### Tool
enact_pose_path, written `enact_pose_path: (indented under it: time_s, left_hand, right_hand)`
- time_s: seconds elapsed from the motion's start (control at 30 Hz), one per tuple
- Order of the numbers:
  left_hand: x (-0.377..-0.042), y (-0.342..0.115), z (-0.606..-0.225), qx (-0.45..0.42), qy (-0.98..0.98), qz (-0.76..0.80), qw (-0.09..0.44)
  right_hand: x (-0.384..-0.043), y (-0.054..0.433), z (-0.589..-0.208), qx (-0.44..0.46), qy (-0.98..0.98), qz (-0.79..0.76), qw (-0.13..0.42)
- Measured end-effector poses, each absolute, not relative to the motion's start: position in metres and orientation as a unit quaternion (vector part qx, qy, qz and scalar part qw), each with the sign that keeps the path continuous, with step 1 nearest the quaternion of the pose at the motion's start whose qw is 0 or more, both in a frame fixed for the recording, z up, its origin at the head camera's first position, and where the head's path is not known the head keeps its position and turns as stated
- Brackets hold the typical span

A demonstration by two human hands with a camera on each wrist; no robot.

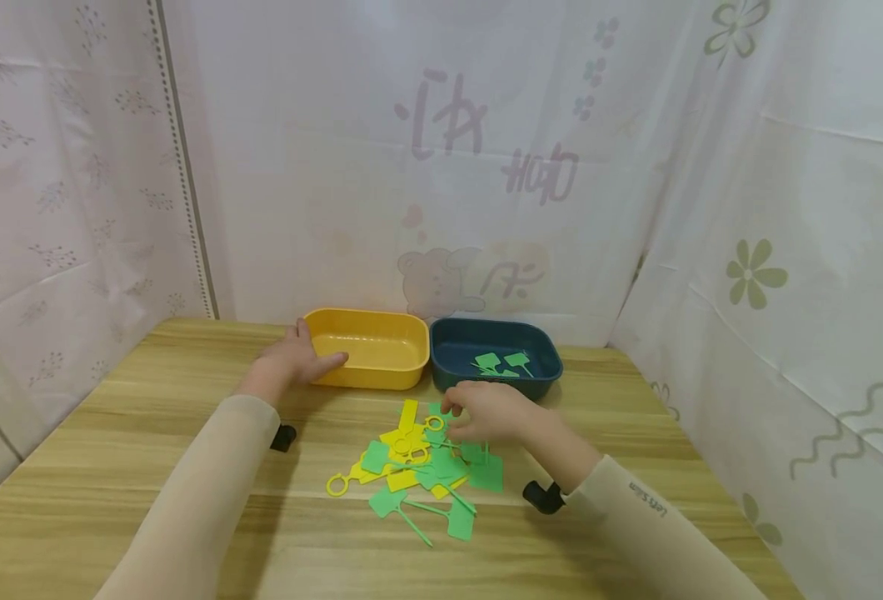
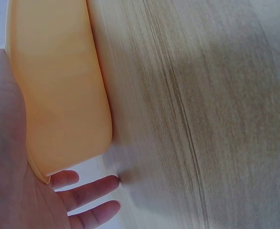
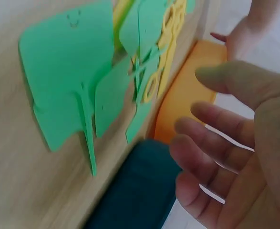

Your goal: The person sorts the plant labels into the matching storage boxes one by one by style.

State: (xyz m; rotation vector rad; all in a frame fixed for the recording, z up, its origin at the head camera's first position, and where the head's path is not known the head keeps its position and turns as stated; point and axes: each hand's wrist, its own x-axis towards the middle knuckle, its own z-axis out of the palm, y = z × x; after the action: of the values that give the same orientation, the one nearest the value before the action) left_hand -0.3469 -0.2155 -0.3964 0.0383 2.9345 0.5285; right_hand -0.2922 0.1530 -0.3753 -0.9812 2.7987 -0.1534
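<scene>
At the left end of the yellow bin (image 1: 362, 375), my left hand (image 1: 289, 362) rests against the corner, its thumb over the front rim. In the left wrist view, several fingers (image 2: 93, 193) extend fairly straight past the bin's end. My right hand (image 1: 497, 410) hovers over a mixed pile in front of the dark blue bin (image 1: 546, 372), fingers loosely bent with nothing between them. Green plant labels (image 1: 486, 475) with thin pointed stems and yellow tags (image 1: 408, 414) with ring ends make up the pile. A few green plant labels (image 1: 518, 360) lie inside the blue bin.
Both bins stand side by side at the back of the wooden table (image 1: 299, 542). Behind them hangs a printed white curtain (image 1: 299, 192), with more curtain at both sides. Black pieces (image 1: 542, 497) show near each wrist.
</scene>
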Motion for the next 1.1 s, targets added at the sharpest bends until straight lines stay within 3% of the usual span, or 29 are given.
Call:
enact_pose_path:
  time_s: [0.23, 0.47, 0.83, 1.1]
  left_hand:
    - [-0.347, -0.217, -0.397, 0.014, 0.982, 0.17, 0.084]
    - [-0.349, -0.217, -0.398, 0.015, 0.981, 0.172, 0.082]
    - [-0.367, -0.222, -0.41, 0.012, 0.982, 0.164, 0.089]
    - [-0.355, -0.219, -0.405, 0.011, 0.982, 0.169, 0.084]
  right_hand:
    - [-0.278, 0.144, -0.381, -0.39, 0.909, -0.035, 0.14]
    - [-0.267, 0.138, -0.38, -0.382, 0.907, -0.019, 0.177]
    - [-0.268, 0.137, -0.387, -0.396, 0.903, -0.012, 0.167]
    - [-0.268, 0.138, -0.389, -0.408, 0.897, -0.03, 0.166]
